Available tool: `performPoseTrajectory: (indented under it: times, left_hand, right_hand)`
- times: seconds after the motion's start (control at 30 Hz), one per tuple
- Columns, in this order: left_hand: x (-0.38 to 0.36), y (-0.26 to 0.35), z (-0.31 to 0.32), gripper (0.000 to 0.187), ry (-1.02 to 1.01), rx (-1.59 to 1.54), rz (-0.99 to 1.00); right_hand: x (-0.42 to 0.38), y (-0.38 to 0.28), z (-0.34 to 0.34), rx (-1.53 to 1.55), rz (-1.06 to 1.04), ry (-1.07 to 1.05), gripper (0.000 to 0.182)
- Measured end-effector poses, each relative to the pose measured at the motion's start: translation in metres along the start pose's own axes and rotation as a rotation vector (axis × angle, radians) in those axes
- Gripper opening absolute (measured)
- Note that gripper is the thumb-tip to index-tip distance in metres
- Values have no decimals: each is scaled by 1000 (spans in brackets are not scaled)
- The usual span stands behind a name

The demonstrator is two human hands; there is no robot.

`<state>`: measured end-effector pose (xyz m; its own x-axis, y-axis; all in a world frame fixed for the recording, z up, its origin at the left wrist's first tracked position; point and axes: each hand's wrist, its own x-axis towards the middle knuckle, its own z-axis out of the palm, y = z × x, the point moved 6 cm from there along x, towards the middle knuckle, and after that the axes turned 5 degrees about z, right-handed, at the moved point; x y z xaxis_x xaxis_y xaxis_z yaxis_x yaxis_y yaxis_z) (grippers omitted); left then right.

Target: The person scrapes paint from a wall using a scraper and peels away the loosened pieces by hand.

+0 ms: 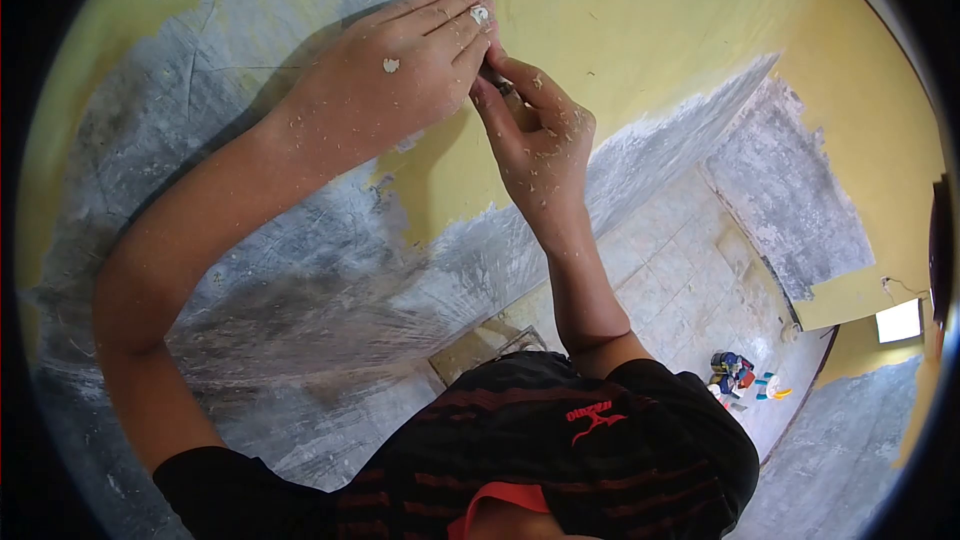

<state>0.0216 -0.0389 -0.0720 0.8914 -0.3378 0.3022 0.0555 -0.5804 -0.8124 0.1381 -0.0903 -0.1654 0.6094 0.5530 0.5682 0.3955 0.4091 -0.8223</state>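
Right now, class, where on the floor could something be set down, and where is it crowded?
The tiled floor looks open between the right forearm and the far grey wall patch. It is crowded where, in the picture, a cluster of small items shows beside the right sleeve. At the wall, left hand and right hand crowd around a tool.

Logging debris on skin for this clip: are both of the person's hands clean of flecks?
No, pale flecks are scattered over the backs of both the left hand and the right hand.
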Motion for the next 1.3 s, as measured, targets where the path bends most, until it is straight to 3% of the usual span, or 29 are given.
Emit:
performPoseTrajectory:
  times: [0.3, 0.7, 0.87, 1.0, 1.17, 1.3]
  left_hand:
    - [-5, 18, 7, 39, -19, -34, 16]
    - [-4, 23, 5, 38, -67, 56, 55]
    - [0, 12, -6, 38, -29, 92, 21]
    - [-2, 16, -3, 36, -63, 70, 36]
    - [-3, 18, -1, 35, -28, 90, 49]
    - [-2, 19, -3, 35, -37, 73, 41]
  right_hand:
    - [-12, 13, -8, 101, 31, -48, 29]
    - [-10, 16, -10, -14, 13, -100, 29]
    - [-3, 5, -2, 155, 28, -67, 30]
    - [-11, 8, -6, 63, -18, -83, 30]
    - [-8, 6, -4, 173, 116, -120, 30]
    - [-15, 9, -3, 200, 106, -107, 31]
